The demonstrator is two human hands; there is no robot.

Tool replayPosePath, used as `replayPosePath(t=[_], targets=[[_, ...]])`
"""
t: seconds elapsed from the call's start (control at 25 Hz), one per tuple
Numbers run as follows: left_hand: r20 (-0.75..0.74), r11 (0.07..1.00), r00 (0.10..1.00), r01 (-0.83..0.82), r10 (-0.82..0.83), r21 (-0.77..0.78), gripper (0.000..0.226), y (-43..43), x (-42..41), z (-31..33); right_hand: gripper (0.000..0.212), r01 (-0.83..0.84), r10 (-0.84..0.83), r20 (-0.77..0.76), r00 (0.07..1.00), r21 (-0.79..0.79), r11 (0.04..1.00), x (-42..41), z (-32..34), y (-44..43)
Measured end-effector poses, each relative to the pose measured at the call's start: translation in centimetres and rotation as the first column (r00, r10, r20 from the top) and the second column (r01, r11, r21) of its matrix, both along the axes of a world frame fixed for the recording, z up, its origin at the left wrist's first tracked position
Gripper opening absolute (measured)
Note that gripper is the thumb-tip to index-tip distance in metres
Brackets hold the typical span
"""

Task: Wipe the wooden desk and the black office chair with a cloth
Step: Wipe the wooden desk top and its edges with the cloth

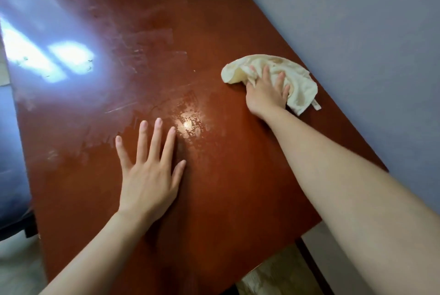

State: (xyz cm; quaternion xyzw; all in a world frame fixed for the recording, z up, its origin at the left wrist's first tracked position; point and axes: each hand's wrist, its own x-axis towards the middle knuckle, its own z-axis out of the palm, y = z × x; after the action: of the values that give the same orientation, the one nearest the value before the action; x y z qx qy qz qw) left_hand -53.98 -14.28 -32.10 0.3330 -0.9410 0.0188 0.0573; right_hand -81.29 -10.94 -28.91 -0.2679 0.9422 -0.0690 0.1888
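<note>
1. The step in hand is wiping the wooden desk (238, 187); the black office chair is not plainly in view, so that part of the task looks not yet begun.
2. The right hand (266, 94) presses down on the bunched cream cloth (302, 89), its fingers spread over the top and its thumb partly tucked into a fold.
3. The cloth lies under and beyond that hand, spilling past the fingertips on both sides. Its outer edge is close to the desk's edge by the wall (357, 32).
4. The left hand (147, 175) rests flat on the desk, fingers spread, holding nothing, well apart from the cloth on the thumb side of the right hand.
5. Between the two hands shines a damp, streaky patch (190, 125); farther beyond the fingers the surface shows dull smears.
6. The next move probably calls for sweeping the cloth from the wall-side edge back across those smears under steady pressure, the left hand bracing.
</note>
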Motion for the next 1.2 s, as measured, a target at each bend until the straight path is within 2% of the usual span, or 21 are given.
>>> replayPosePath(t=[0.08, 0.16, 0.24, 0.36, 0.48, 0.56, 0.6, 0.68, 0.76, 0.88, 0.96, 1.04, 1.12, 1.2], targets=[[0.026, 0.999, 0.999, -0.04, 0.039, 0.03, 0.067, -0.4, 0.7, -0.5, 0.051, -0.021, 0.022, -0.044, 0.999, 0.012, 1.0, -0.1, -0.2, -1.0], [0.028, 0.995, 0.997, -0.077, 0.076, 0.067, 0.067, -0.4, 0.7, -0.6, 0.051, -0.153, 0.157, -0.098, 0.983, 0.04, 0.987, 1.3, -0.2, -0.2], [0.006, 0.99, 0.994, -0.111, 0.111, 0.087, 0.066, -0.3, 0.5, -0.5, 0.051, -0.317, 0.322, -0.126, 0.938, 0.061, 0.947, 4.9, -0.4, 1.8], [-0.055, 0.977, 0.988, -0.136, 0.147, 0.161, 0.066, -0.3, 0.7, -0.2, 0.055, -0.469, 0.469, -0.129, 0.874, 0.028, 0.883, 12.6, -0.8, 5.8], [-0.104, 0.977, 0.994, -0.014, 0.037, 0.215, 0.069, -0.2, 1.3, 0.4, 0.052, -0.509, 0.5, -0.139, 0.855, -0.04, 0.86, 19.5, -1.1, 9.9], [-0.126, 0.966, 0.99, 0.095, -0.065, 0.241, 0.068, -0.1, 2.8, 0.8, 0.05, -0.53, 0.523, -0.12, 0.844, -0.042, 0.847, 21.3, -0.9, 11.4], [-0.131, 0.967, 0.99, 0.091, -0.06, 0.238, 0.068, 0.0, 3.8, 0.9, 0.049, -0.561, 0.555, -0.129, 0.822, -0.021, 0.827, 21.0, -1.0, 11.6], [-0.118, 0.98, 0.991, -0.036, 0.06, 0.194, 0.067, 0.1, 6.1, 0.9, 0.053, -0.634, 0.627, -0.182, 0.758, 0.024, 0.773, 19.4, -1.1, 10.4], [-0.087, 0.962, 0.964, -0.237, 0.25, 0.137, 0.069, -0.2, 8.6, 0.7, 0.054, -0.657, 0.65, -0.196, 0.734, 0.039, 0.753, 17.3, -1.0, 7.2], [-0.036, 0.86, 0.864, -0.494, 0.502, 0.127, 0.072, -1.1, 11.5, 0.2, 0.051, -0.591, 0.587, -0.1, 0.803, -0.012, 0.807, 14.4, -1.0, 0.1], [0.014, 0.766, 0.782, -0.614, 0.624, 0.19, 0.078, -1.5, 12.5, -0.1, 0.05, -0.577, 0.575, -0.072, 0.815, -0.008, 0.817, 13.7, -0.9, -4.8], [0.032, 0.693, 0.725, -0.669, 0.688, 0.27, 0.085, -1.5, 12.7, -0.4, 0.05, -0.527, 0.527, -0.006, 0.85, 0.002, 0.85, 13.9, -0.7, -8.5], [-0.008, 0.67, 0.71, -0.66, 0.704, 0.339, 0.088, -1.6, 12.7, -0.4, 0.05, -0.474, 0.474, 0.014, 0.88, 0.032, 0.88, 14.8, -0.8, -10.4], [-0.067, 0.667, 0.712, -0.616, 0.699, 0.42, 0.088, -1.7, 12.8, -0.1, 0.051, -0.527, 0.529, -0.033, 0.848, 0.049, 0.849, 16.3, -0.9, -10.1]])
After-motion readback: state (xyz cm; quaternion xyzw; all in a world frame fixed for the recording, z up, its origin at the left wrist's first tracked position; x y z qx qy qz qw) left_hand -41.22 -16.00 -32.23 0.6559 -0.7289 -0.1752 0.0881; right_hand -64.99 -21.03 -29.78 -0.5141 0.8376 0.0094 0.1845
